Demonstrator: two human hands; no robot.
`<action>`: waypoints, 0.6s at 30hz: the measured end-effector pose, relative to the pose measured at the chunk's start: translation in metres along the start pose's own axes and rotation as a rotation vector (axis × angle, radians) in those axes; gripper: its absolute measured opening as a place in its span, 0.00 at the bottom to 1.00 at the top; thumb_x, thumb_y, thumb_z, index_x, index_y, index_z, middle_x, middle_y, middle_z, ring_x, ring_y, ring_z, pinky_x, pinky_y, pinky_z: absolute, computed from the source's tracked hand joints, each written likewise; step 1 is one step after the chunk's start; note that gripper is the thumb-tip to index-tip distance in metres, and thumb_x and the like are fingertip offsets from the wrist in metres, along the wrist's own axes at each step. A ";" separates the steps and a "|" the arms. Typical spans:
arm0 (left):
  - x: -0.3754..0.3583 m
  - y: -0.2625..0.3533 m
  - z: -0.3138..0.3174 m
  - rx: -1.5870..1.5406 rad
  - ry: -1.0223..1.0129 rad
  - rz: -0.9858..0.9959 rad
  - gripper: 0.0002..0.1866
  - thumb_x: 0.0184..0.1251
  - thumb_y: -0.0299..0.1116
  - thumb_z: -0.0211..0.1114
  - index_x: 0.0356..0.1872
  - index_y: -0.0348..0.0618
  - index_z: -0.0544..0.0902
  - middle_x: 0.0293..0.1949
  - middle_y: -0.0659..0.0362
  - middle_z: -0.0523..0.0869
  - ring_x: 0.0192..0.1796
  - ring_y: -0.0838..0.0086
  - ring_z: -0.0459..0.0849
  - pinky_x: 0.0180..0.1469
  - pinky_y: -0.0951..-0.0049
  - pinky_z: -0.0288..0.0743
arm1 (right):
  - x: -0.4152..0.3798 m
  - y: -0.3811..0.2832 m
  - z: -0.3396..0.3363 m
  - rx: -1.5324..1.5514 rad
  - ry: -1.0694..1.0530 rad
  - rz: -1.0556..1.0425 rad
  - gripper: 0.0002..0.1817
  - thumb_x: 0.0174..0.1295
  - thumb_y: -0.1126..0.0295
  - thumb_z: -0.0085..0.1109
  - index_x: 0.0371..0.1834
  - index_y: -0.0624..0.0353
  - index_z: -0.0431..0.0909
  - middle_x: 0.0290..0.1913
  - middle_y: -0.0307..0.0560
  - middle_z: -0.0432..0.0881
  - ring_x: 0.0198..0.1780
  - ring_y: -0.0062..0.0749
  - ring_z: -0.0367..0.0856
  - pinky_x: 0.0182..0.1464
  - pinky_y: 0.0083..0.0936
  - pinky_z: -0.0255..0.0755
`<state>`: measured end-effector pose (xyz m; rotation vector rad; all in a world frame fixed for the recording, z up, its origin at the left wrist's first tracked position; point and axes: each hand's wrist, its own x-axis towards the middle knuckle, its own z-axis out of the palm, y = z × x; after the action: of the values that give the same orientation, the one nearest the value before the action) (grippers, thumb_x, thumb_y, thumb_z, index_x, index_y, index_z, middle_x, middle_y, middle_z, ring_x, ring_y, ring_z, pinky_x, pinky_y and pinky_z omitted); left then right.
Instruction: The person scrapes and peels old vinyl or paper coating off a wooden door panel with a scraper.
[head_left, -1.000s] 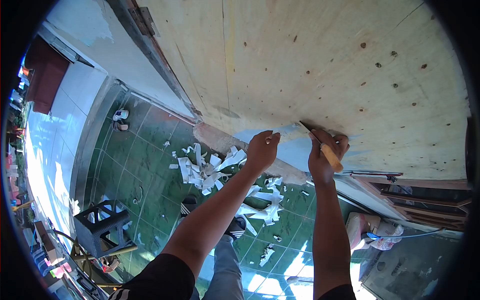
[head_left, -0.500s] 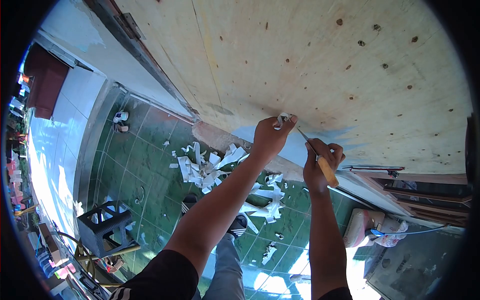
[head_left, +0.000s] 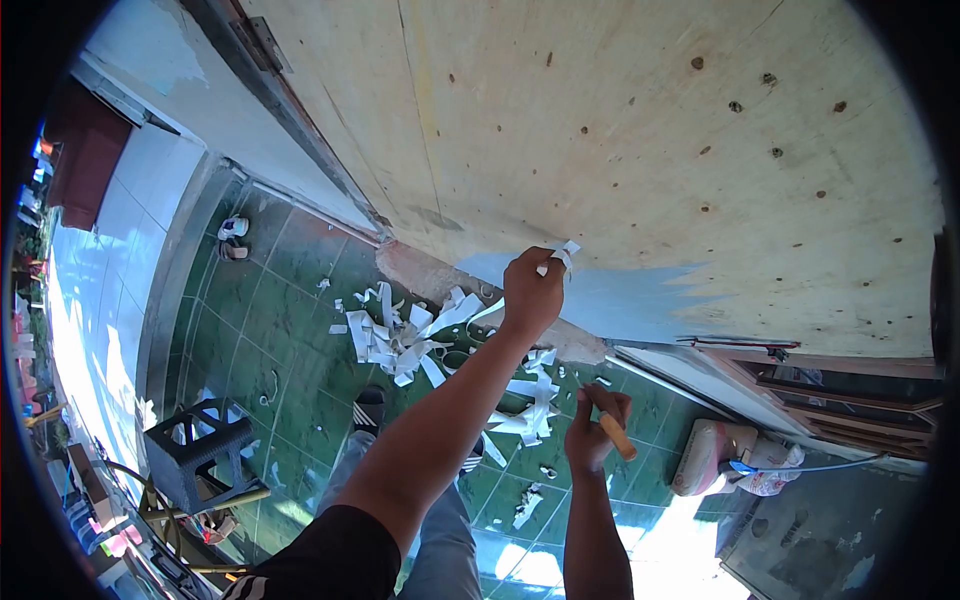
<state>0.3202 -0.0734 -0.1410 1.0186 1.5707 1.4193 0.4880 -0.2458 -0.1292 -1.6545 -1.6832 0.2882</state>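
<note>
Up against the bare wooden door panel point(head_left: 640, 100), my left hand point(head_left: 533, 290) pinches a small curled white strip point(head_left: 568, 252). The hand is just above a light-blue patch point(head_left: 620, 300) at the panel's lower edge. Lower and to the right, away from the panel, my right hand point(head_left: 595, 430) is closed around a wooden-handled knife point(head_left: 618, 437). Its handle points down to the right, and most of the blade is hidden by my fingers or too small to make out.
White peeled strips point(head_left: 385, 340) litter the green tiled floor point(head_left: 270, 330) around my feet. A dark plastic stool point(head_left: 200, 450) stands at left, shoes point(head_left: 233, 238) lie near the wall, and sacks point(head_left: 705, 455) rest at right. A metal hinge point(head_left: 268, 45) shows on the panel's upper left edge.
My right hand has drawn down and away from the panel with the knife. My left hand has shifted slightly down and left, still pinching the white strip.
</note>
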 end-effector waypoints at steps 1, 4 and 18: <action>-0.001 0.001 -0.004 0.031 -0.011 0.007 0.12 0.70 0.34 0.66 0.39 0.34 0.89 0.32 0.47 0.90 0.34 0.61 0.89 0.40 0.64 0.77 | -0.009 -0.005 0.004 0.002 -0.021 0.028 0.07 0.60 0.77 0.73 0.40 0.54 0.90 0.40 0.40 0.92 0.44 0.39 0.78 0.51 0.36 0.70; -0.006 0.004 -0.014 0.076 -0.042 0.034 0.10 0.68 0.30 0.64 0.38 0.33 0.89 0.32 0.47 0.90 0.34 0.59 0.90 0.40 0.63 0.78 | -0.031 -0.013 0.013 0.056 -0.025 0.137 0.06 0.61 0.77 0.73 0.39 0.56 0.89 0.40 0.43 0.91 0.45 0.41 0.79 0.49 0.39 0.74; -0.072 -0.092 -0.078 0.299 0.022 0.035 0.06 0.62 0.28 0.63 0.30 0.35 0.85 0.33 0.44 0.86 0.38 0.44 0.86 0.42 0.49 0.78 | -0.188 0.002 0.021 0.067 -0.288 0.371 0.03 0.62 0.72 0.74 0.36 0.55 0.89 0.38 0.45 0.88 0.44 0.44 0.86 0.50 0.40 0.78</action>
<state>0.2700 -0.1751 -0.2245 1.2114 1.8266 1.2451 0.4551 -0.4138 -0.2102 -1.9406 -1.5351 0.7869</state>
